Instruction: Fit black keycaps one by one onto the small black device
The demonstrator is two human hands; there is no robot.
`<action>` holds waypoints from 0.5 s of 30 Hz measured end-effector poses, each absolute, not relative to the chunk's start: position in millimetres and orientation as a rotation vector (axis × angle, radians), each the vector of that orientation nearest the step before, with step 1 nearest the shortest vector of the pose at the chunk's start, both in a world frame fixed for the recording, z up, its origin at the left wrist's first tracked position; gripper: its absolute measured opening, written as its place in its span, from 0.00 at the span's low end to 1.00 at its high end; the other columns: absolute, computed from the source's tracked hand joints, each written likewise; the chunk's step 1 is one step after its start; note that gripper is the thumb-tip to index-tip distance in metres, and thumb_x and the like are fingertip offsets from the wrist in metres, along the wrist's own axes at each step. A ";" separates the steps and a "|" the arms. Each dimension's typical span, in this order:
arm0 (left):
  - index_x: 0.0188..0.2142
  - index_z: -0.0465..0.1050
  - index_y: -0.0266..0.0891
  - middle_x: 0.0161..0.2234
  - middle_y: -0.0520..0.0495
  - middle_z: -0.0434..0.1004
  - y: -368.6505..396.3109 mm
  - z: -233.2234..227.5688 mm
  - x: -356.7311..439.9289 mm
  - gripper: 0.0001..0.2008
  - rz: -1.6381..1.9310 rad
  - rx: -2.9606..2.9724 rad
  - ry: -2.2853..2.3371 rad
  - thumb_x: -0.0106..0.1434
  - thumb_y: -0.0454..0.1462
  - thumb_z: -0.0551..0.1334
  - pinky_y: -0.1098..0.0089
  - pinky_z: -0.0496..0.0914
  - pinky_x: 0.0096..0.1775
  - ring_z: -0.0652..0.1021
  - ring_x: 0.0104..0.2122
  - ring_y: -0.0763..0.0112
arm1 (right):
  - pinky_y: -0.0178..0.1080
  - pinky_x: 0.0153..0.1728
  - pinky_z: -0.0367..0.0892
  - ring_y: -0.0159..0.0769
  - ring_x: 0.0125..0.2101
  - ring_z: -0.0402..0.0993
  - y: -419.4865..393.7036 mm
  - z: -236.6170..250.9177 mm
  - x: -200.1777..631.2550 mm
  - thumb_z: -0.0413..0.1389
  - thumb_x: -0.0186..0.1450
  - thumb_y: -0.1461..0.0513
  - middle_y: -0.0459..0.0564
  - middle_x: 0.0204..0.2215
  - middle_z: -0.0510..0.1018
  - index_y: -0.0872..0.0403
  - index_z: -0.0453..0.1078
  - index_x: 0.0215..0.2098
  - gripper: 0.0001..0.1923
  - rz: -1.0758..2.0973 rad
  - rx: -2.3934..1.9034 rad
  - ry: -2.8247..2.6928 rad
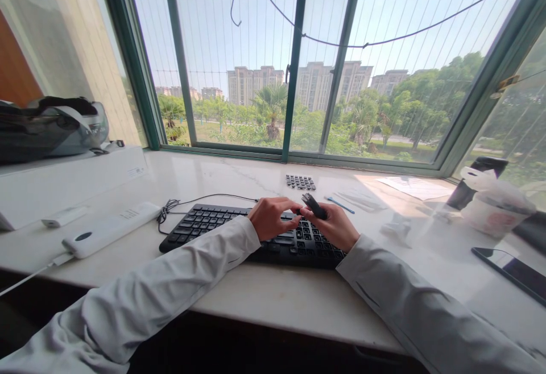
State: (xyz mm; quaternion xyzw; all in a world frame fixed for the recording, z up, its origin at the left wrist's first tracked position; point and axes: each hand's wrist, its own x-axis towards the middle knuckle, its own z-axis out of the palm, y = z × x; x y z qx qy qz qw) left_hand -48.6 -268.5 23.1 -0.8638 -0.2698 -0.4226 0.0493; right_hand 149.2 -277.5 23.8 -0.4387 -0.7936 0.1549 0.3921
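A black keyboard (200, 225) lies on the white counter under both hands. Its left part bears keycaps, while on the right side many key positions show bare switches. My right hand (336, 227) is closed round a small black tool (314, 207) whose tip, perhaps bristled or pronged, points up and away. Over the keyboard's middle, my left hand (269, 217) pinches with its fingertips against those of the right; a small dark piece, possibly a keycap, seems to be between them. Loose keycaps (301, 182) stand in rows behind the keyboard.
A thin blue tool (341, 204) and clear plastic wrapping (362, 199) lie right of the keycaps. Farther right are a phone (512, 271), a bagged tub (495, 209) and paper (416, 187). On the left are a white power bank (111, 229), a coiled cable (168, 210) and a white box (77, 178).
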 end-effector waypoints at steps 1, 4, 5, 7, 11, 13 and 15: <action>0.41 0.77 0.40 0.35 0.52 0.81 -268.4 23.0 -48.6 0.10 -1.306 -2.622 -0.812 0.58 0.35 0.64 0.75 0.72 0.37 0.79 0.30 0.75 | 0.34 0.27 0.57 0.32 0.25 0.62 -276.8 23.4 149.7 0.53 0.62 0.46 0.43 0.21 0.67 0.57 0.73 0.28 0.22 0.433 -1.102 -2.002; 0.41 0.76 0.39 0.35 0.52 0.81 -268.9 24.0 -49.0 0.10 -1.343 -2.605 -0.815 0.59 0.36 0.63 0.75 0.72 0.36 0.78 0.28 0.76 | 0.34 0.26 0.57 0.32 0.24 0.62 -275.7 22.9 149.6 0.55 0.60 0.47 0.43 0.21 0.67 0.56 0.73 0.29 0.20 0.583 -1.065 -1.927; 0.41 0.76 0.39 0.35 0.52 0.81 -269.1 24.7 -49.2 0.10 -1.350 -2.603 -0.822 0.59 0.37 0.63 0.76 0.72 0.36 0.78 0.27 0.77 | 0.34 0.25 0.56 0.31 0.23 0.60 -275.6 23.3 149.1 0.56 0.60 0.47 0.43 0.20 0.66 0.56 0.73 0.30 0.20 0.679 -1.047 -1.877; 0.40 0.76 0.39 0.36 0.51 0.81 -269.5 26.0 -49.6 0.09 -1.356 -2.599 -0.836 0.60 0.37 0.63 0.76 0.72 0.36 0.77 0.26 0.78 | 0.33 0.21 0.53 0.29 0.20 0.57 -275.8 25.3 147.8 0.57 0.59 0.48 0.42 0.19 0.63 0.55 0.72 0.33 0.18 0.952 -0.964 -1.715; 0.39 0.75 0.38 0.35 0.52 0.81 -269.0 26.3 -50.1 0.08 -1.366 -2.608 -0.852 0.60 0.37 0.63 0.76 0.72 0.36 0.77 0.26 0.78 | 0.33 0.20 0.57 0.28 0.21 0.59 -277.4 33.3 147.2 0.58 0.57 0.49 0.42 0.23 0.64 0.53 0.69 0.33 0.16 1.375 -0.729 -1.338; 0.38 0.75 0.38 0.35 0.53 0.81 -268.5 25.4 -50.1 0.07 -1.372 -2.615 -0.860 0.60 0.37 0.63 0.76 0.72 0.35 0.77 0.25 0.78 | 0.33 0.19 0.59 0.29 0.23 0.62 -278.3 36.6 148.7 0.57 0.58 0.48 0.43 0.24 0.65 0.52 0.67 0.34 0.16 1.415 -0.705 -1.254; 0.38 0.75 0.39 0.35 0.53 0.80 -268.0 24.4 -50.1 0.07 -1.368 -2.624 -0.866 0.60 0.37 0.63 0.76 0.72 0.35 0.76 0.25 0.78 | 0.32 0.17 0.59 0.30 0.21 0.63 -278.6 37.7 150.4 0.56 0.59 0.47 0.42 0.25 0.66 0.50 0.65 0.36 0.17 1.412 -0.728 -1.226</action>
